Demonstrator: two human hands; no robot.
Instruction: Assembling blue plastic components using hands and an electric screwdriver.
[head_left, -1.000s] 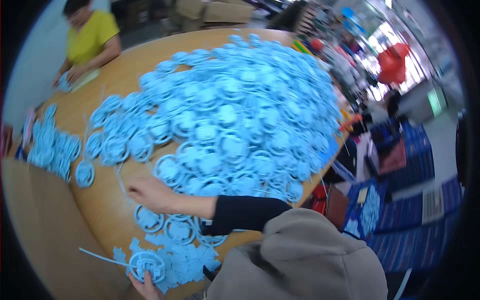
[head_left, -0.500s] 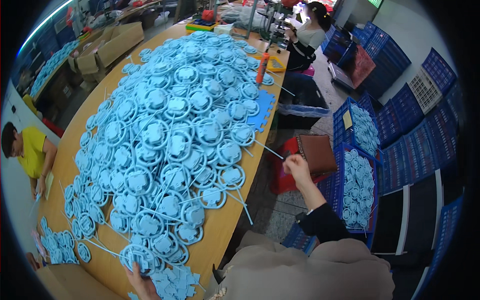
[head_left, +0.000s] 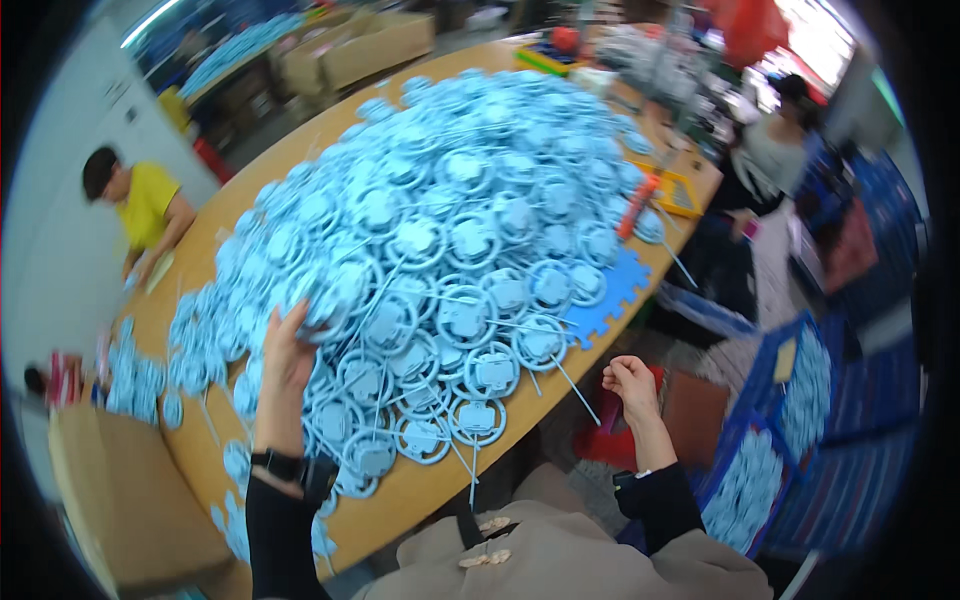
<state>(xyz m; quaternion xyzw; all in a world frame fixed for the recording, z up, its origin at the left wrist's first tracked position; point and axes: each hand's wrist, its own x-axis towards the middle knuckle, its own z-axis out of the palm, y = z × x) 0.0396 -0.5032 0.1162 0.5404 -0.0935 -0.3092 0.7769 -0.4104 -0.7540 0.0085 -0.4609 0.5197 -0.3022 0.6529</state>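
Note:
A large heap of light-blue round plastic parts [head_left: 465, 310], ringed discs with thin rods, covers the table. My left hand [head_left: 287, 355] is at the heap's near left side, fingers closed around one light-blue round part [head_left: 330, 300], which is blurred. Beyond the table's right edge, my right hand [head_left: 632, 388] hangs in the air with its fingertips pinched together. Whatever it may hold is too small to make out. Small flat light-blue pieces [head_left: 235, 525] lie by my left forearm, partly hidden.
The wooden table [head_left: 530, 425] bears a blue foam mat [head_left: 612, 295], an orange tube [head_left: 637, 207] and a yellow tray [head_left: 678, 192]. A cardboard box [head_left: 125, 500] stands at left. Blue crates [head_left: 757, 425] hold more parts at right. Two people work farther off, one in yellow [head_left: 150, 205].
The view has swung left. My left hand has moved from the near table corner up over the heap with a round part. My right hand stays raised beside the table, fingers pinched.

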